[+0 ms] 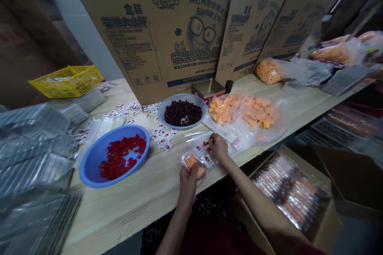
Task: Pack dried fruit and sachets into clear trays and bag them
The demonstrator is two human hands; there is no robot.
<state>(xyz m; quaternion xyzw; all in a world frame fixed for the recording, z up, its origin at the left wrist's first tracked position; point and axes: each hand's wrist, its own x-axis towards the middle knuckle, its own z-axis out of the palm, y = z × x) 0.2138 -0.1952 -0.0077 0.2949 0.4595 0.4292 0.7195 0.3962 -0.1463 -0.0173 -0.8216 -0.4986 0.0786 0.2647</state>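
Note:
My left hand is closed on a small clear bag with orange pieces inside, held at the wooden table's front edge. Just to the right, my right hand pinches the bag's upper end among small white-and-red sachets lying there. A blue bowl of red dried fruit stands to the left. Behind the hands a grey bowl holds dark berries. An open plastic bag of orange pieces lies to the right of it.
Stacks of silver pouches cover the left of the table, with a yellow basket behind. Many sachets are scattered mid-table. Printed cartons lean along the back. A box of filled packs sits below right.

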